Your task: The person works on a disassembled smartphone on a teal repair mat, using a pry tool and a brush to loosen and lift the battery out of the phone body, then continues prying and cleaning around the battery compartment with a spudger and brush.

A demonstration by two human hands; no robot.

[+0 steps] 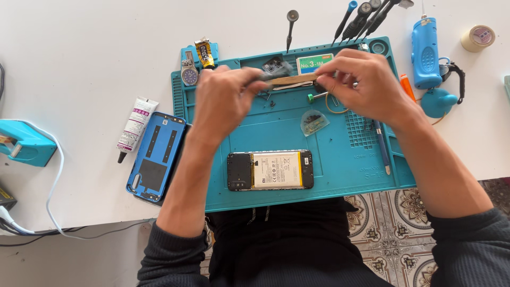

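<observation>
Phone [270, 170]: lies flat at the near middle of the teal work mat [324, 175], back cover off, battery and dark upper board shield exposed; neither hand touches it
Back cover [155, 157]: blue, already removed, lies inner side up on the white surface [79, 64] just left of the mat, partly over the mat's left edge
Glue tube [136, 126]: white, lies on the surface left of the back cover, cap end towards the person
Small parts bag [314, 122]: clear, with small dark pieces inside, rests on the mat between the phone and the hands
Left hand [223, 95]: raised above the far part of the mat, fingers closed round the left end of a thin tan strip [292, 79]; that end is blurred, so the exact grip cannot be told
Right hand [361, 85]: fingers pinched shut on the right end of the same strip, which is held level between both hands
Progress, as judged: opening is done (cover off, internals bare); the phone is not yet reassembled, and the cover and loose parts are not refitted
Far edge: camera module piece [276, 66] on the mat behind the strip; a row of screwdrivers [366, 16], a blue handheld tool [426, 50] and a tape roll [478, 37] at the far right
</observation>
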